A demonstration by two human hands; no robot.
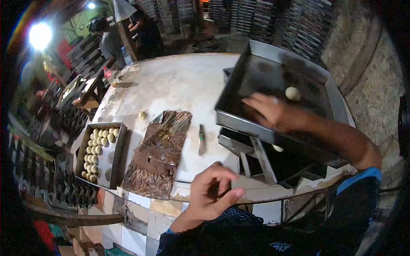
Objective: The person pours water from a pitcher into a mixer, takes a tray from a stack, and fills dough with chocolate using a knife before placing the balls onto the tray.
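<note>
Your left hand (211, 194) hangs curled at the near table edge while your right hand (269, 112) reaches into a dark tray.

Nearest you, the left hand's fingers fold toward the thumb; you cannot tell whether they pinch anything. Beyond it, the right hand lies spread and open, blurred, on the floor of the large dark rectangular metal tray (265, 74). That tray sits tilted on other stacked dark trays (256, 160) at the right of the round pale stone table (183, 81). One small pale round dough ball (292, 93) rests on the tray floor just past your fingertips, not touching them. This looks like laying out, barely begun, since the tray is nearly bare. Another placement would call for even spacing beside that ball. Left of you sits a smaller metal tray of pale dough balls (113, 166).
</note>
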